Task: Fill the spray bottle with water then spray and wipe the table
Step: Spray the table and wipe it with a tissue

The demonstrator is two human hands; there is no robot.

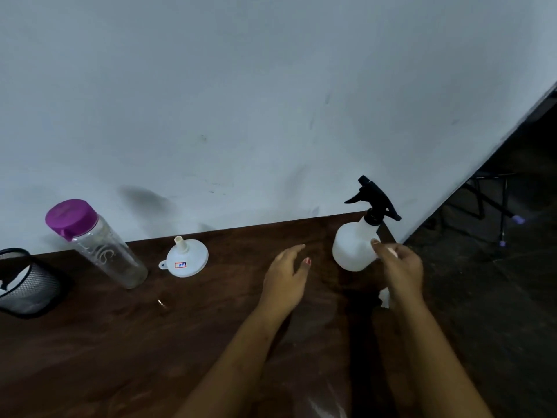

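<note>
Head view is being filled mostly by a pale grey-white wall (241, 101), scuffed with faint dark marks, against which a dark brown wood-grain table (150, 342) is being pushed; to the right, a dim dark floor (497, 282) is being shown past the table's end. Two bare forearms are being stretched over the tabletop. The left hand (286, 282) is being held flat and wide open just above the wood, fingers straight, with nothing in it. The right hand (404, 273) is being held at the side of the spray bottle (354, 245), one fingertip touching its body, the other fingers loosely bent; white material (385, 297) is being glimpsed under the wrist and between the fingers, and whether it is being gripped cannot be told. The spray bottle is being seen upright at the table's far right corner, next to the wall: a round, milky-white translucent body topped by a black trigger head (373, 200) with its nozzle pointing left. Well apart on the left, one clear water bottle (105, 251) with a purple cap (70, 217) is being shown standing, and one black mesh holder (27, 285) is being cut off by the left edge. Between the two bottles, one white funnel (188, 257) is being shown mouth-down, spout up, bearing a small red-bordered sticker (180, 264). Counted in all: two hands, one spray bottle, one water bottle, one funnel, one holder.
</note>
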